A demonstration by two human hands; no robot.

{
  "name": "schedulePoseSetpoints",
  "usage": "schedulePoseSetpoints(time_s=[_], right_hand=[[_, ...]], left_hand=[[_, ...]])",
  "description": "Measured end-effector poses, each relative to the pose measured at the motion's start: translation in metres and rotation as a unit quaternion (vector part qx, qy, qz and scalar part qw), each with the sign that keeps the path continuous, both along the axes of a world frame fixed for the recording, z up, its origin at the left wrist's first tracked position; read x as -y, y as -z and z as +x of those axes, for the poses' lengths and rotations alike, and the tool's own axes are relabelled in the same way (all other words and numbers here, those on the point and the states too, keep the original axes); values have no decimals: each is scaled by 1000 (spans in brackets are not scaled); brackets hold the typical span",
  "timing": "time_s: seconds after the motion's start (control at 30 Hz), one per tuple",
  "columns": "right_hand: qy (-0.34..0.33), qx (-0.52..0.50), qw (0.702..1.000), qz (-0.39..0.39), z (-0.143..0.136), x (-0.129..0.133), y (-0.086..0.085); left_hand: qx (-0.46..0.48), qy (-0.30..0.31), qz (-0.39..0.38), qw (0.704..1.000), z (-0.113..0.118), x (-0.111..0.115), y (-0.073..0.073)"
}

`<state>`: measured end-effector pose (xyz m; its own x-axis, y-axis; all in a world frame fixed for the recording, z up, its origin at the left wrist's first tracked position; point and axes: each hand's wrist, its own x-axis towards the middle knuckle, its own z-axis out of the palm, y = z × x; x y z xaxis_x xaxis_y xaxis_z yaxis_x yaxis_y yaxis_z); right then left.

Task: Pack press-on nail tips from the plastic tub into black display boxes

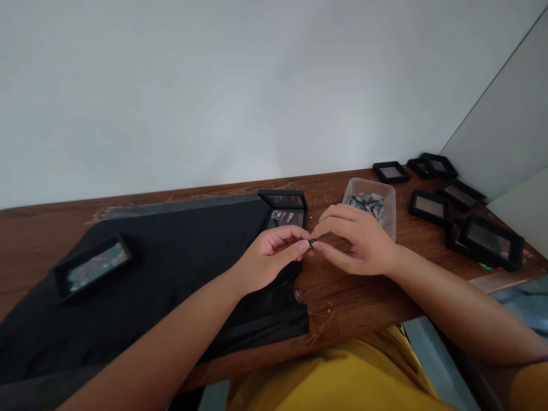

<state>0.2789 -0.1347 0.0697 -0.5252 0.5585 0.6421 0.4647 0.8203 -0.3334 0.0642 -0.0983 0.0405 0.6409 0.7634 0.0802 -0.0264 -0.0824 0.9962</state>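
A small dark piece (pixel 312 243), which looks like a press-on nail, is pinched between my two hands. My left hand (pixel 274 251) grips it with thumb and index finger. From the other side, the thumb and fingertips of my right hand (pixel 357 240) close on it too. Just behind my left hand, a black display case (pixel 282 200) stands with its lid raised and several press-on nails (pixel 281 216) inside. Beyond my right hand is a clear plastic tub (pixel 389 200), partly hidden by that hand, holding many loose coloured nails (pixel 369 204).
On the black cloth (pixel 184 245) at left lies a closed black case (pixel 95 267) with pieces showing through its window. Several more black cases (pixel 430 206) are scattered and stacked at the right end of the wooden table (pixel 338 299). A white wall (pixel 214 103) rises behind.
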Motion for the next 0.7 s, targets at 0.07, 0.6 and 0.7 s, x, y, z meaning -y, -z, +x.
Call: schedulePoseSetpoints(time_s=[0.07,0.6,0.7], right_hand=[[7,-7,1000,6,0,0,0],[-11,-5,1000,27,-1,1,1],[-12,-6,1000,21,-1,2,1]], left_hand=[[4,7,0,1000,0,0,-1],[-14,7,-1,1000,-5,-4,2],[-7,2,5,1000,-4,-5,1]])
